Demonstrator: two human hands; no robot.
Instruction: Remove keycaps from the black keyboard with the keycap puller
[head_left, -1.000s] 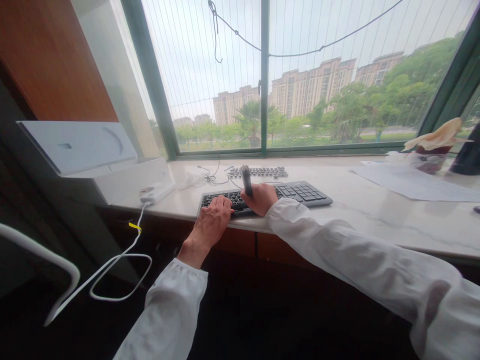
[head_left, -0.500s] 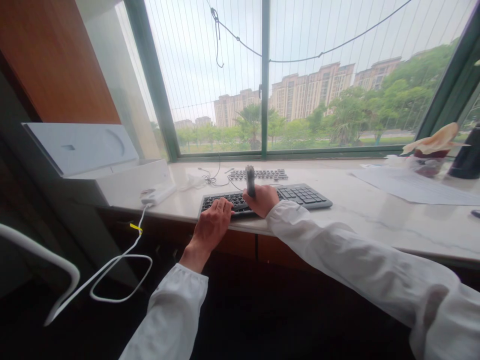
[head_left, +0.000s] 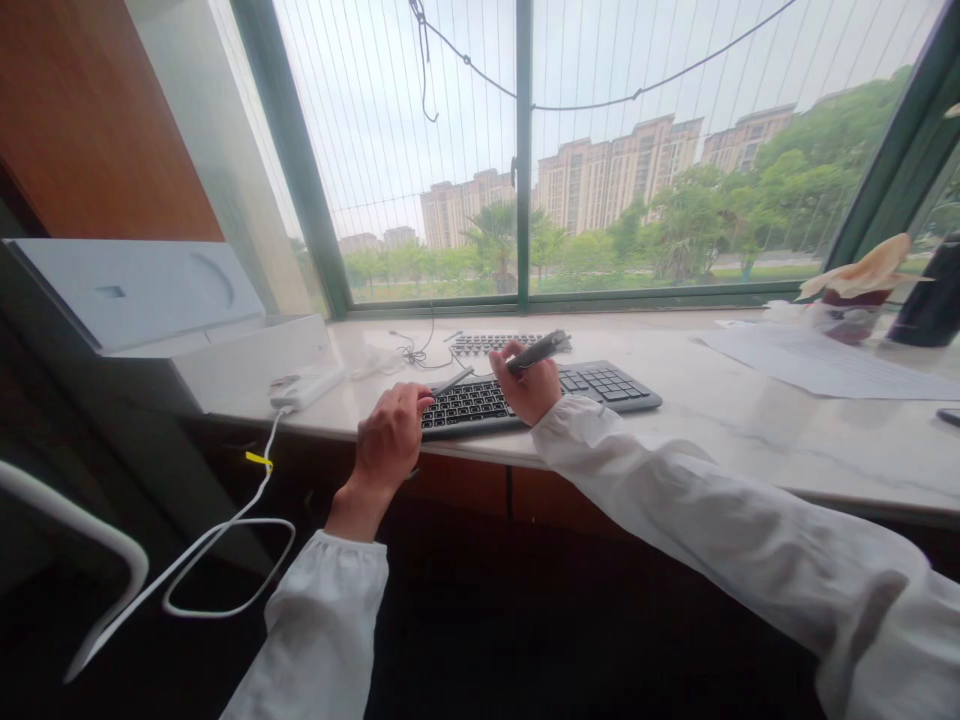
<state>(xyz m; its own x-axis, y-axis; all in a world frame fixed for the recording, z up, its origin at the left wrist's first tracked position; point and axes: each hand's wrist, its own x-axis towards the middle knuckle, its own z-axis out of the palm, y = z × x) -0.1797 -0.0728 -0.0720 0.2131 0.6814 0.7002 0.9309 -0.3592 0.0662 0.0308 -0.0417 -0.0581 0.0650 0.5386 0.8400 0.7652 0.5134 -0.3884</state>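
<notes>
A black keyboard point(head_left: 480, 405) lies near the front edge of the white counter, its main section without most keycaps while the number pad keeps its caps. My left hand point(head_left: 391, 430) is closed at the keyboard's left end, fingertips pinching a thin grey strip point(head_left: 454, 381) that slants over the upper left keys. My right hand point(head_left: 534, 388) grips a dark brush-like tool point(head_left: 541, 350) above the middle of the keyboard. The tool's rough end points up and right; its lower end is hidden by my fingers. Loose keycaps point(head_left: 487, 346) lie in rows behind the keyboard.
A thin dark cable point(head_left: 417, 350) coils behind the keyboard. To the left are an open white box point(head_left: 266, 360) and a white power strip point(head_left: 306, 388) with its cord. Papers point(head_left: 825, 365), a cup point(head_left: 851, 308) and a dark bottle point(head_left: 930, 295) stand right.
My left hand has moved left off the keys and now shows the grey strip at its fingertips. My right hand has tipped the tool from upright to slanting right.
</notes>
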